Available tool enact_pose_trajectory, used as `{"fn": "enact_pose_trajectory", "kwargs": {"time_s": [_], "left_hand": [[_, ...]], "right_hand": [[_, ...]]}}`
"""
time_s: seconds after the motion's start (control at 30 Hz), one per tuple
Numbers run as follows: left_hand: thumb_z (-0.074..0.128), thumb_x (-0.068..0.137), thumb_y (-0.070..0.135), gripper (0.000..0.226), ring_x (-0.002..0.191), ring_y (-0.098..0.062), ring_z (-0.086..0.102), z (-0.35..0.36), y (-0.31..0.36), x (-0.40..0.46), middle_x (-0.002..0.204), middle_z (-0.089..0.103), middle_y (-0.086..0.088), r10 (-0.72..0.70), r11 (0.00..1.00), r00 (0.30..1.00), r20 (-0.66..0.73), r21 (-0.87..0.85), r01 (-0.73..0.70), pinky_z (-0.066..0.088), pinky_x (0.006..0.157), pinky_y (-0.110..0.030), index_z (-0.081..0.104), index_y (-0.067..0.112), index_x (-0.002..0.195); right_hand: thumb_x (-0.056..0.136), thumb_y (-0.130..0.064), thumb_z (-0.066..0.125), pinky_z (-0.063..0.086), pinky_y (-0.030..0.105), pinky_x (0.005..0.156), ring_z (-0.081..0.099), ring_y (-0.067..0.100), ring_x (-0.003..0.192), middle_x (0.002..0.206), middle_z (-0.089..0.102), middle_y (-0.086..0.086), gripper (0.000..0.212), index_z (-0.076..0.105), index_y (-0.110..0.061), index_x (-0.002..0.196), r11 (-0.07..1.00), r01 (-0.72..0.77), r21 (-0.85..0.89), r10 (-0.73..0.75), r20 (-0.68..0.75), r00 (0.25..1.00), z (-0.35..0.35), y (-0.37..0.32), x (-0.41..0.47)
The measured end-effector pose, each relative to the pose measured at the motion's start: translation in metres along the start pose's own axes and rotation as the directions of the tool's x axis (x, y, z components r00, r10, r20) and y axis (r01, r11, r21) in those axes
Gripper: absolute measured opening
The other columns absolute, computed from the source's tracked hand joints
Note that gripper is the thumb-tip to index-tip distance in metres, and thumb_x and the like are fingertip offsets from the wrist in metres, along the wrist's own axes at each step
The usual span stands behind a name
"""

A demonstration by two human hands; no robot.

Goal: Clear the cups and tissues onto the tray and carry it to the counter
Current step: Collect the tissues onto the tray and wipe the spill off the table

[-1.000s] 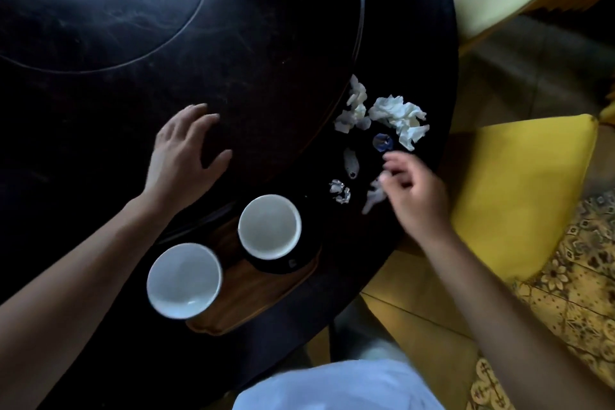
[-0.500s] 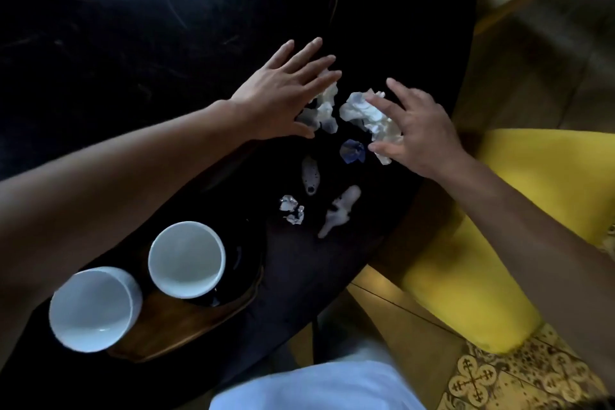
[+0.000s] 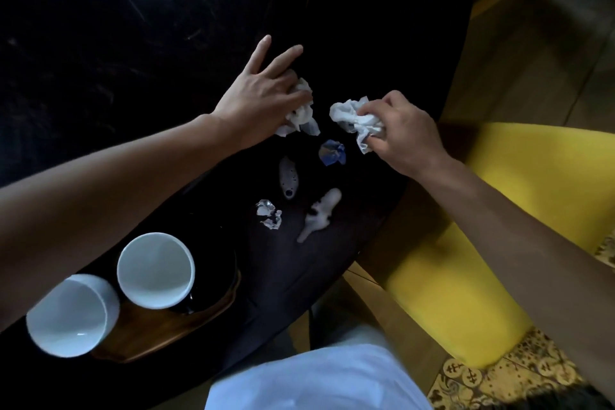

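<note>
My left hand (image 3: 263, 93) presses down on a crumpled white tissue (image 3: 301, 116), thumb and palm closing on it while two fingers stay stretched out. My right hand (image 3: 404, 133) is curled around a second white tissue (image 3: 351, 116). Below them on the dark table (image 3: 133, 43) lie a blue wrapper ball (image 3: 332, 152), two small twisted white scraps (image 3: 288, 176) (image 3: 319, 213) and a crumpled foil bit (image 3: 269, 213). At lower left, two white cups (image 3: 156, 270) (image 3: 71, 314) stand on a wooden tray (image 3: 159, 333).
A yellow cushioned chair (image 3: 499, 243) sits close against the table's right edge. Patterned floor tiles (image 3: 499, 383) show at the bottom right, and wooden flooring beyond the chair. My white clothing (image 3: 316, 379) fills the bottom centre.
Both hands have closed down onto the two white tissues they were reaching over half a second ago. A second ago the left hand lay flat near the cups.
</note>
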State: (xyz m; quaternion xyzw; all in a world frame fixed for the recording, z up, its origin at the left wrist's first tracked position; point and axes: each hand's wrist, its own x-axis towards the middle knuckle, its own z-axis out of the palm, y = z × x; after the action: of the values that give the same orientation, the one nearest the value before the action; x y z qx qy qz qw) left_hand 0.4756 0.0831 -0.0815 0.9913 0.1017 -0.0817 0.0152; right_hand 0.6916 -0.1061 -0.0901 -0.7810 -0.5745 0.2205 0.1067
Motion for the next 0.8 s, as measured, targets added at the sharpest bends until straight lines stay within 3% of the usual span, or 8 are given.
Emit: {"fn": "enact_pose_trajectory", "kwargs": {"time_s": [0.13,0.27,0.4,0.6,0.73,0.8], "left_hand": [[0.058,0.091,0.024,0.033,0.15,-0.037,0.035,0.0,0.004,0.0,0.119,0.068,-0.015,-0.031,0.999,0.998,-0.051,-0.035,0.03,0.011,0.123,-0.068,0.068,0.015,0.122],[0.065,0.086,0.009,0.031,0.132,-0.038,0.054,0.0,-0.001,-0.003,0.11,0.069,-0.011,-0.047,0.992,0.977,-0.208,-0.125,0.021,0.024,0.122,-0.059,0.07,0.015,0.116],[0.068,0.087,0.01,0.031,0.115,-0.034,0.06,-0.012,0.005,-0.01,0.11,0.07,-0.006,-0.148,0.972,0.934,-0.326,-0.225,0.075,0.045,0.098,-0.044,0.071,0.015,0.117],[0.075,0.088,0.019,0.035,0.088,-0.029,0.066,-0.02,0.017,-0.039,0.104,0.069,-0.007,-0.218,0.924,0.942,-0.255,-0.365,0.115,0.051,0.064,-0.036,0.069,0.013,0.122],[0.063,0.09,0.038,0.037,0.073,-0.027,0.069,-0.02,0.025,-0.058,0.097,0.071,-0.002,-0.283,0.892,0.945,-0.162,-0.406,0.198,0.041,0.058,-0.028,0.07,0.017,0.12],[0.062,0.09,0.042,0.037,0.074,-0.028,0.069,-0.018,0.03,-0.062,0.093,0.071,-0.002,-0.287,0.903,0.951,-0.111,-0.362,0.231,0.045,0.056,-0.031,0.07,0.02,0.119]], "right_hand": [[0.083,-0.03,0.071,0.044,0.03,0.071,0.062,0.025,0.089,0.109,0.06,0.004,0.037,0.066,-0.021,0.118,0.995,-0.056,0.084,0.061,-0.054,0.997,0.002,0.007,-0.002],[0.082,-0.032,0.07,0.052,0.036,0.071,0.064,0.022,0.088,0.107,0.065,0.003,0.035,0.067,-0.019,0.115,0.975,-0.106,0.193,0.133,-0.136,0.982,-0.002,0.011,-0.007],[0.079,-0.032,0.07,0.055,0.041,0.068,0.064,0.021,0.081,0.097,0.068,0.002,0.031,0.064,-0.016,0.105,0.941,-0.164,0.297,0.225,-0.186,0.956,-0.006,0.013,-0.016],[0.079,-0.029,0.073,0.052,0.036,0.056,0.063,0.02,0.068,0.085,0.066,0.001,0.032,0.056,-0.015,0.101,0.912,-0.174,0.372,0.257,-0.186,0.948,-0.007,0.003,-0.031],[0.077,-0.025,0.073,0.054,0.041,0.06,0.064,0.02,0.07,0.087,0.066,0.0,0.033,0.056,-0.017,0.105,0.913,-0.136,0.384,0.209,-0.153,0.966,-0.004,-0.011,-0.038],[0.077,-0.027,0.072,0.056,0.04,0.065,0.065,0.018,0.075,0.092,0.067,-0.004,0.041,0.058,-0.022,0.116,0.924,-0.097,0.371,0.153,-0.124,0.98,-0.001,-0.021,-0.039]]}}
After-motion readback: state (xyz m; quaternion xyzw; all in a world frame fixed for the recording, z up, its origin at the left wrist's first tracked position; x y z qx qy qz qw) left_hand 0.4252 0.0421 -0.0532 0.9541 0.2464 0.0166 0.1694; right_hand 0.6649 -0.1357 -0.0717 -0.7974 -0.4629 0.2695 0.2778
